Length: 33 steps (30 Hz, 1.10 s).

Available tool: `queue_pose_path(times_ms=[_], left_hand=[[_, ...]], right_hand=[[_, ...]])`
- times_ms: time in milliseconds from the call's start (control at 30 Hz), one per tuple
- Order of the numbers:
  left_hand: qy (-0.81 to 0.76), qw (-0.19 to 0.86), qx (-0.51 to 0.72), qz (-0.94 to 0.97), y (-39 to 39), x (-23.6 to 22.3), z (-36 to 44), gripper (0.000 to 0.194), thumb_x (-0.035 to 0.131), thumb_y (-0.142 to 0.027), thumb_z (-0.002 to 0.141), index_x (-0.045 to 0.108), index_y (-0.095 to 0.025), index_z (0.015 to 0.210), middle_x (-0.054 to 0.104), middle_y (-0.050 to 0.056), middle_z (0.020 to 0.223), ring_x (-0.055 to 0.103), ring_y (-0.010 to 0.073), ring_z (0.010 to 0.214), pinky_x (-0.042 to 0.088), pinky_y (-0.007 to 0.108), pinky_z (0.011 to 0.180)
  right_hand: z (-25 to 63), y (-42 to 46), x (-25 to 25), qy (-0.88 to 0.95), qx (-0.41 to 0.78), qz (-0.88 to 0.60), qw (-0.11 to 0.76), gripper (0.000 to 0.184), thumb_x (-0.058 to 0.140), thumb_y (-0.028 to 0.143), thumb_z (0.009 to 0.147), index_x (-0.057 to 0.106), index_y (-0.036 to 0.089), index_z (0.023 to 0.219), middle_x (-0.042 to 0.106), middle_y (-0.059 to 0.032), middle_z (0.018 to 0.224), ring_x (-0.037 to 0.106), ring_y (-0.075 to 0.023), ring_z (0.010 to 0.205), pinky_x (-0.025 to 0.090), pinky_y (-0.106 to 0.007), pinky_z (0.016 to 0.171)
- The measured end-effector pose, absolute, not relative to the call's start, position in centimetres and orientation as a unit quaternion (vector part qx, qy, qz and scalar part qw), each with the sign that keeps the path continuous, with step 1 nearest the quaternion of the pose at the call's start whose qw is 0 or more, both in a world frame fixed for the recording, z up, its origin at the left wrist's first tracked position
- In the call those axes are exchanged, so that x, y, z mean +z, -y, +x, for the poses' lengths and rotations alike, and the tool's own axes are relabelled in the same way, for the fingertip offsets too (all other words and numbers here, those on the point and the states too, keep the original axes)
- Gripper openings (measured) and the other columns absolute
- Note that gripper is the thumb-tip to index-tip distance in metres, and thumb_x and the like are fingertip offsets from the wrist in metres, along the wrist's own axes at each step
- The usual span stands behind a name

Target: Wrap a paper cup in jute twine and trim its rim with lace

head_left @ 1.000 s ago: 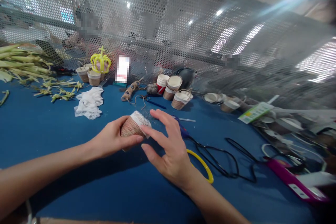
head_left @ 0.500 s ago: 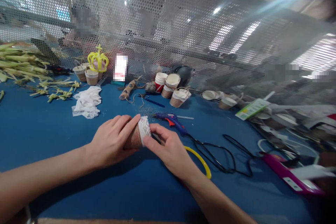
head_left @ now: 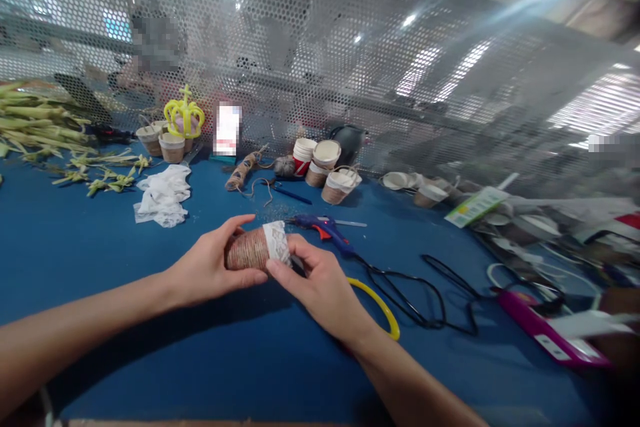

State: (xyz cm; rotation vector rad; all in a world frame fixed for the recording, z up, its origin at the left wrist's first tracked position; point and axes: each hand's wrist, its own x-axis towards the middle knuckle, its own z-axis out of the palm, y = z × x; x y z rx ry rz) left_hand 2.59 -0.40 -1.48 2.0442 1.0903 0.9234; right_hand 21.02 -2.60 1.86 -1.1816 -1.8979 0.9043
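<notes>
Between my hands a paper cup wrapped in brown twine (head_left: 247, 250) lies on its side in the air, just above the blue table (head_left: 240, 360). White lace trim (head_left: 277, 242) rings its rim end, which points right. My left hand (head_left: 215, 257) cradles the base end, thumb below and fingers behind. My right hand (head_left: 320, 280) pinches the lace at the rim, with the thumb in front and the fingers at the opening. Beyond the right hand lies a blue glue gun (head_left: 325, 227) with a red trigger. The cup's inside is hidden.
Twine-wrapped cups (head_left: 340, 185) stand along the perforated screen (head_left: 300, 67). White lace fabric (head_left: 165, 193) lies left, near plant stalks (head_left: 40, 117). A yellow ring (head_left: 383, 307) lies beside my right forearm. The black cord (head_left: 445, 293) runs toward a magenta power strip (head_left: 545, 333).
My left hand has shifted back toward the cup's base and its fingers have moved off the top, so more twine shows. The right hand still pinches the lace rim.
</notes>
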Motion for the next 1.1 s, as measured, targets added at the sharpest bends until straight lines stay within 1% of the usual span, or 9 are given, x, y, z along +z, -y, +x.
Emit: queue_pose_path(times_ms=[100,233,367,433,533,633,700,833,1100], left_hand=[[-0.411,0.255,0.359,0.798,0.4,-1.6,2.5,0.070,0.064,-0.044,0.069,0.034,-0.018,0.126,0.055,0.010,0.106,0.058,0.0233,0.093,0.048,0.038,0.081],[-0.408,0.125,0.349,0.835,0.8,-1.8,2.3,0.069,0.062,-0.044,0.072,0.030,-0.020,0.128,0.051,0.011,0.110,0.054,0.0254,0.099,0.047,0.039,0.082],[-0.403,0.102,0.346,0.841,0.9,-1.8,2.1,0.073,0.062,-0.047,0.071,0.029,-0.019,0.130,0.050,0.013,0.112,0.053,0.0265,0.100,0.046,0.040,0.082],[-0.398,0.157,0.353,0.832,0.7,-1.4,2.1,0.077,0.064,-0.052,0.067,0.032,-0.018,0.129,0.052,0.012,0.109,0.053,0.0270,0.099,0.044,0.041,0.084],[-0.403,0.328,0.379,0.766,0.3,-0.6,2.1,0.070,0.057,-0.054,0.071,0.036,-0.016,0.126,0.054,0.012,0.109,0.052,0.0258,0.100,0.041,0.040,0.087],[-0.401,0.515,0.405,0.640,-0.2,-0.2,2.2,0.057,0.047,-0.053,0.079,0.042,-0.013,0.120,0.059,0.010,0.100,0.056,0.0215,0.091,0.043,0.036,0.081],[-0.393,0.590,0.428,0.561,-0.5,-0.2,2.3,0.051,0.054,-0.047,0.077,0.048,-0.012,0.113,0.062,0.006,0.088,0.057,0.0169,0.080,0.044,0.031,0.075],[-0.385,0.612,0.495,0.482,-1.0,-0.6,2.1,0.035,0.072,-0.029,0.065,0.061,-0.014,0.094,0.058,-0.003,0.068,0.053,0.0075,0.063,0.042,0.020,0.064],[-0.326,0.574,0.541,0.521,0.7,1.2,2.0,0.017,0.073,-0.022,0.065,0.066,-0.016,0.078,0.059,-0.004,0.063,0.053,0.0047,0.057,0.042,0.014,0.055]], right_hand=[[21.0,2.6,1.9,0.718,0.378,-0.466,0.353,0.020,0.056,0.034,0.075,0.057,0.016,0.084,0.063,-0.0064,0.085,0.058,-0.0210,0.082,0.045,-0.037,0.078],[21.1,2.5,1.6,0.701,0.400,-0.460,0.370,0.017,0.054,0.034,0.077,0.056,0.017,0.080,0.062,-0.0046,0.083,0.058,-0.0203,0.083,0.046,-0.035,0.079],[21.2,2.3,1.5,0.709,0.399,-0.444,0.375,0.014,0.053,0.032,0.079,0.056,0.017,0.080,0.061,-0.0032,0.080,0.057,-0.0180,0.080,0.046,-0.033,0.078],[21.2,2.4,1.6,0.727,0.379,-0.434,0.373,0.010,0.053,0.027,0.079,0.056,0.017,0.079,0.060,-0.0031,0.080,0.056,-0.0166,0.078,0.046,-0.032,0.076],[21.1,2.6,1.6,0.778,0.309,-0.399,0.374,0.003,0.055,0.018,0.077,0.055,0.019,0.074,0.061,-0.0043,0.087,0.056,-0.0168,0.083,0.046,-0.032,0.078],[20.6,2.9,1.5,0.827,0.238,-0.335,0.383,0.010,0.057,0.012,0.074,0.053,0.020,0.070,0.060,-0.0054,0.089,0.055,-0.0176,0.089,0.045,-0.034,0.082],[20.4,2.9,1.4,0.844,0.207,-0.306,0.388,0.014,0.058,0.009,0.073,0.050,0.020,0.069,0.060,-0.0055,0.086,0.055,-0.0172,0.088,0.046,-0.035,0.082],[20.2,2.7,1.0,0.851,0.177,-0.300,0.393,0.015,0.059,0.007,0.071,0.050,0.020,0.070,0.060,-0.0061,0.084,0.055,-0.0172,0.088,0.046,-0.036,0.084],[20.7,2.0,0.6,0.833,0.183,-0.339,0.398,0.014,0.059,0.011,0.073,0.051,0.019,0.067,0.060,-0.0072,0.083,0.056,-0.0191,0.090,0.046,-0.036,0.083]])
